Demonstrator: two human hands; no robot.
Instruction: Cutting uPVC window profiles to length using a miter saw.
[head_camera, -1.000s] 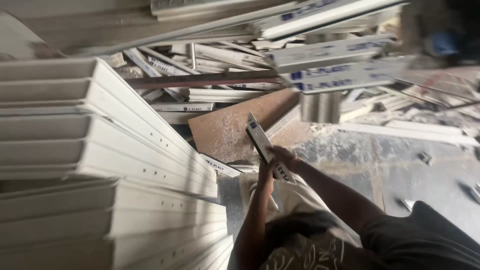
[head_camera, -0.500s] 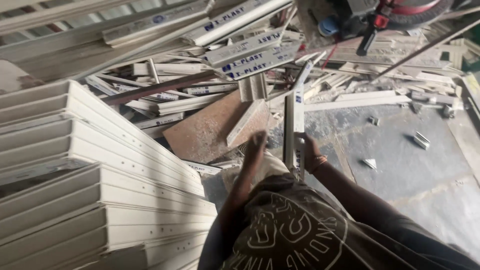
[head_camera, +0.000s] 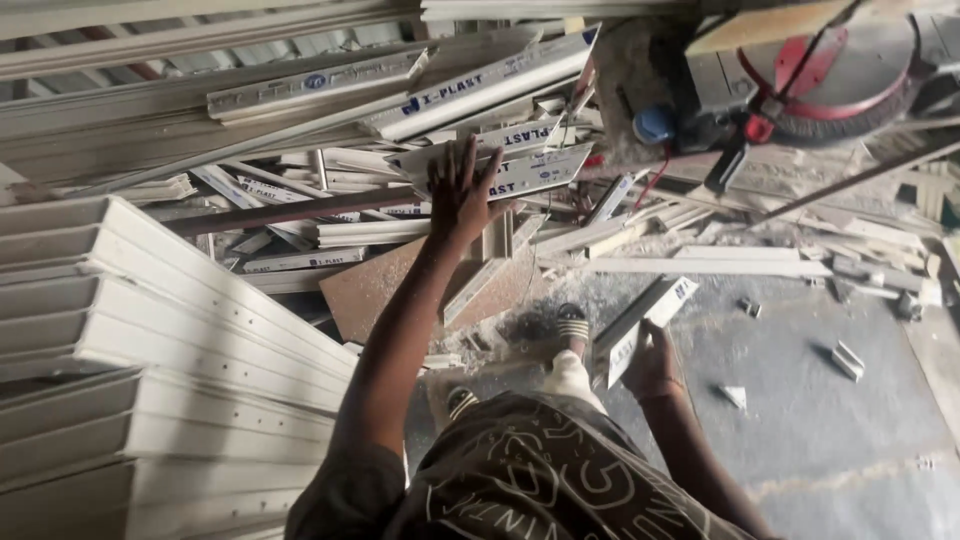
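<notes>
Keep the right hand (head_camera: 652, 362) closed on the short white channel offcut (head_camera: 640, 325), held low above the grey floor (head_camera: 800, 400). Extend the left hand (head_camera: 462, 190), fingers spread and empty, squarely onto the heaped white profiles (head_camera: 490, 170). Half a second earlier, both hands were at the upright offcut

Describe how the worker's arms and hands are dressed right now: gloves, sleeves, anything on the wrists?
Both hands are bare, with no gloves. The left hand and forearm are uncovered up to a short dark sleeve with pale line print. The right hand is also bare, with a thin reddish band around the wrist.
</notes>
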